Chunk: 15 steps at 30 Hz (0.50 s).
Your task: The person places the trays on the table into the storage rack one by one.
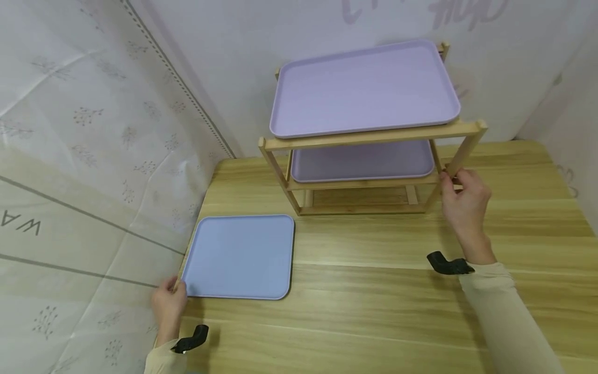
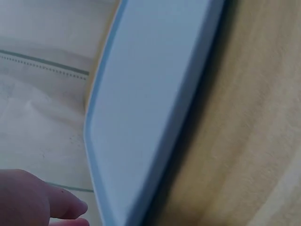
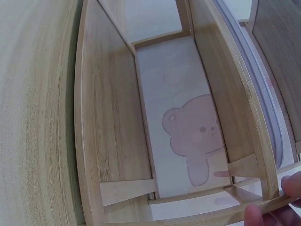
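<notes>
A bamboo shelf rack (image 1: 374, 137) with tiers stands at the back of the table. My right hand (image 1: 467, 200) grips its right front post, and in the right wrist view the fingers (image 3: 254, 215) curl round the wooden frame (image 3: 225, 213). One lilac tray (image 1: 364, 88) lies on the top tier and another lilac tray (image 1: 362, 161) on the tier below. A light blue tray (image 1: 240, 257) lies flat on the table at the left. Beside its near left corner is my left hand (image 1: 169, 306), fingers loosely bent; nothing shows between the fingers (image 2: 66, 202) in the left wrist view.
The wood-grain table (image 1: 369, 306) runs under the rack and blue tray. A patterned cloth wall (image 1: 103, 156) borders its left side. Behind the rack hangs a pale printed sheet (image 1: 224, 62); another pale wall (image 1: 574, 119) closes the right.
</notes>
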Each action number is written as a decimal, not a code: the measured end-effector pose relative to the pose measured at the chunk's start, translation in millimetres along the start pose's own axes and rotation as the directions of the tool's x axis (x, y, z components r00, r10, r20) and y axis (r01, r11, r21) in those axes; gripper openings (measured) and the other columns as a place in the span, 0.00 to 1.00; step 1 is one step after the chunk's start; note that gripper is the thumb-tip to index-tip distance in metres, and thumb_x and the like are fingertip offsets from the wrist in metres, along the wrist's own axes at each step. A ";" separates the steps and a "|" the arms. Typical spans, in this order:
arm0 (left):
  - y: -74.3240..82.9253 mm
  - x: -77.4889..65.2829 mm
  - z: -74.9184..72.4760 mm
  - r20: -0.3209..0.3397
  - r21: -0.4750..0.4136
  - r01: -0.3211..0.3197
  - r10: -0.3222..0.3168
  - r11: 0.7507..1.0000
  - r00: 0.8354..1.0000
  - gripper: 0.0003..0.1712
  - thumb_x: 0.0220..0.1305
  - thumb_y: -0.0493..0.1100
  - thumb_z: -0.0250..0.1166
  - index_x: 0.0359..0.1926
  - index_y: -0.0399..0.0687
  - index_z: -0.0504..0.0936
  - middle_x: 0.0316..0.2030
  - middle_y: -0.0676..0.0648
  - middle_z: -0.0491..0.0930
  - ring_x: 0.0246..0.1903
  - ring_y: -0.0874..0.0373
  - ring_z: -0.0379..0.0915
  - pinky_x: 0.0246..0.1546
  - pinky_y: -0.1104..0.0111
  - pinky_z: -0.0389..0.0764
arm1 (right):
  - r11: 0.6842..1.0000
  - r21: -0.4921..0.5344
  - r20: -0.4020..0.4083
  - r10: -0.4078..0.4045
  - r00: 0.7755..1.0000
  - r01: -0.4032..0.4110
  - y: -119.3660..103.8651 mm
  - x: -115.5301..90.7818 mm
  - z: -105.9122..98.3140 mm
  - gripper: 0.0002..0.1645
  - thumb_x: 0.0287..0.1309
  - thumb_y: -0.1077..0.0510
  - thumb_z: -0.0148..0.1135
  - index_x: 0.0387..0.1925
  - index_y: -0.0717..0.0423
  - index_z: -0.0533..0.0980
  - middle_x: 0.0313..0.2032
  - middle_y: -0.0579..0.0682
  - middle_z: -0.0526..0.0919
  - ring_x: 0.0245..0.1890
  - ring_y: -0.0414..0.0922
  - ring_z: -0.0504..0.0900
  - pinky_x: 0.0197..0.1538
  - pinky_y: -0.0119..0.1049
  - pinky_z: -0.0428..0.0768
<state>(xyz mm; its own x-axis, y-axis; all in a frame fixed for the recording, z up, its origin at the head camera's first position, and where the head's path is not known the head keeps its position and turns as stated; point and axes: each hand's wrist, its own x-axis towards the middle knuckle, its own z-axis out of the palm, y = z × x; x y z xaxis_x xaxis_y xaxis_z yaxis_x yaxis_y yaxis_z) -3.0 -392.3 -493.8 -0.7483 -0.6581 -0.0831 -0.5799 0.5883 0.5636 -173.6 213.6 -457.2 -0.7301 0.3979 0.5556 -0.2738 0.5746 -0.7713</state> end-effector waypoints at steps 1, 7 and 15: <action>-3.5 0.1 0.7 -0.007 0.005 -0.003 0.004 1.000 1.000 0.24 0.66 0.38 0.49 0.58 0.26 0.71 0.57 0.25 0.70 0.59 0.31 0.63 0.58 0.45 0.63 | 1.000 0.001 0.000 -0.001 1.000 0.001 0.0 0.0 0.1 0.08 0.57 0.65 0.63 0.33 0.69 0.83 0.31 0.66 0.82 0.29 0.14 0.69 0.30 0.07 0.63; -15.3 -0.2 7.2 -0.072 0.020 -0.058 0.059 0.998 0.996 0.22 0.63 0.35 0.50 0.54 0.23 0.72 0.48 0.22 0.74 0.51 0.29 0.69 0.53 0.45 0.66 | 1.000 -0.003 0.016 0.005 1.000 -0.005 -3.4 0.1 -0.8 0.08 0.58 0.64 0.63 0.34 0.68 0.83 0.31 0.65 0.82 0.29 0.14 0.69 0.30 0.07 0.64; -18.8 2.4 10.3 -0.043 0.056 -0.077 0.080 0.995 0.996 0.19 0.63 0.34 0.50 0.52 0.25 0.74 0.44 0.24 0.77 0.46 0.31 0.72 0.45 0.47 0.68 | 1.000 -0.006 0.013 0.005 1.000 -0.005 -3.6 -0.7 -1.7 0.08 0.58 0.63 0.63 0.34 0.67 0.83 0.32 0.65 0.83 0.29 0.13 0.68 0.30 0.07 0.63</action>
<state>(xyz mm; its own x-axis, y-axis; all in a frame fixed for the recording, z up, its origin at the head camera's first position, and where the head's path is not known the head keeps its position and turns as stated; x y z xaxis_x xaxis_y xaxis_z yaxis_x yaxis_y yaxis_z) 2.7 -400.0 -513.0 -0.7776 -0.6288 -0.0021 -0.5372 0.6627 0.5218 -171.0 212.4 -454.3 -0.7395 0.3918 0.5474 -0.2662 0.5767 -0.7724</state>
